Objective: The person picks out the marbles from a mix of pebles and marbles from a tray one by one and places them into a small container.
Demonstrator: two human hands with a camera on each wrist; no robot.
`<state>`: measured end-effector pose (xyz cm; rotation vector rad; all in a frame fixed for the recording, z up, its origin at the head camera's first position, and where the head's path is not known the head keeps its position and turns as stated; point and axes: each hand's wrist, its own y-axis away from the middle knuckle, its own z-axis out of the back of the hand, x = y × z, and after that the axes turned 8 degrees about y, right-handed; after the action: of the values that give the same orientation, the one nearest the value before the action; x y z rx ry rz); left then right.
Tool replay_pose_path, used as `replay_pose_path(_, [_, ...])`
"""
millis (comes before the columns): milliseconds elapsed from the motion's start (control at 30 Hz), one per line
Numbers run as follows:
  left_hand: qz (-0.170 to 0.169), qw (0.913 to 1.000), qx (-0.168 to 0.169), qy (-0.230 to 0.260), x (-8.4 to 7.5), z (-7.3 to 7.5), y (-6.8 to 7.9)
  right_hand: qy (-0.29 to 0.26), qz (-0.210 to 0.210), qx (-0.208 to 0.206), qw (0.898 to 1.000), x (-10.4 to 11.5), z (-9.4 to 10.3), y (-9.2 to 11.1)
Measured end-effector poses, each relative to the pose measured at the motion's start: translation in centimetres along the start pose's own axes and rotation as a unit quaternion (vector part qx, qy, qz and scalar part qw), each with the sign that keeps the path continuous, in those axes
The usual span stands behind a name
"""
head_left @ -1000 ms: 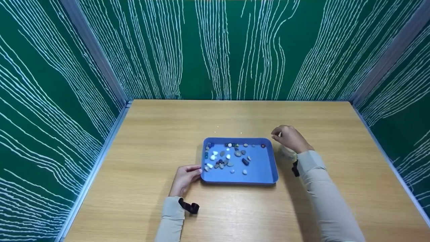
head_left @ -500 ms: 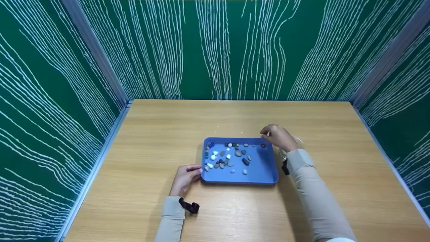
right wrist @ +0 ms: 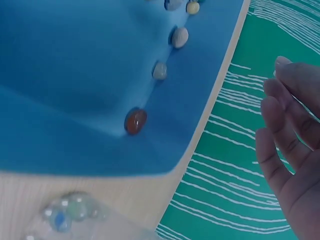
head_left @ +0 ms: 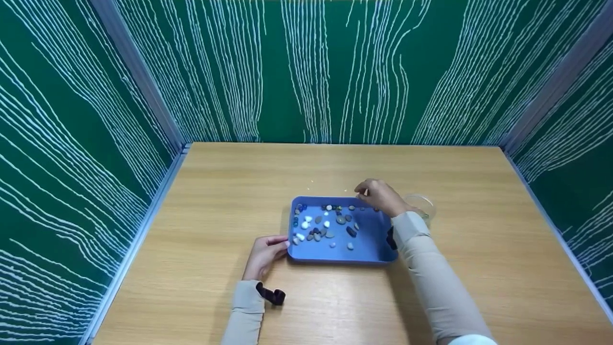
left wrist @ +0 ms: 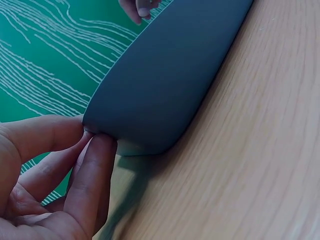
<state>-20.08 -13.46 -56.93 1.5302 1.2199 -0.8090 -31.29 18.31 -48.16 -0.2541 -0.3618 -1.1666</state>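
A blue tray (head_left: pixel 378 249) holding pebbles and glass marbles lies on the table. My left hand (head_left: pixel 263 254) pinches the tray's left wall between thumb and fingers; the left wrist view shows these fingertips at its corner (left wrist: pixel 107 117). My right hand (head_left: pixel 383 196) hovers over the tray's far edge, fingers loosely bent. In the right wrist view the right hand (right wrist: pixel 295 135) has thumb and index tips close together, with no object plainly visible between them. Just right of the tray stands a clear round container (head_left: pixel 426 201), partly hidden by the right wrist, with glass marbles (right wrist: pixel 62 220) inside.
Two tiny pale bits, one of them a white speck (head_left: pixel 312 181), lie on the wooden table (head_left: pixel 230 191) beyond the tray. A reddish-brown stone (right wrist: pixel 135 121) sits in the tray's far right corner. Green panels (head_left: pixel 268 72) with white lines surround the table.
My right hand has moved left from beside the container to above the tray's far edge, uncovering more of the container. The left hand and the tray have stayed in place.
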Motion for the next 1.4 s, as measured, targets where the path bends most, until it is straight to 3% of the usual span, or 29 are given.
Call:
replay_pose_path(267, [-0.007,0.9999,0.003,0.010,0.1,-0.1,0.1,0.007,0.034,-0.015,0.999,0.9,-1.2,-0.9])
replay_pose_path(567, [0.000,0.9999,-0.002,0.012,0.1,-0.2,0.1,0.016,0.051,0.002,0.999,2.0,-2.3,-1.7])
replay_pose_path(1033, [0.001,0.9999,0.001,0.011,0.0,-0.2,0.3,0.019,0.014,0.039,0.999,3.8,-4.2,-2.5])
replay_pose_path(1400, [0.000,1.0000,-0.005,0.008,0.0,-0.2,0.3,0.054,0.073,0.020,0.996,4.4,-5.6,-2.9])
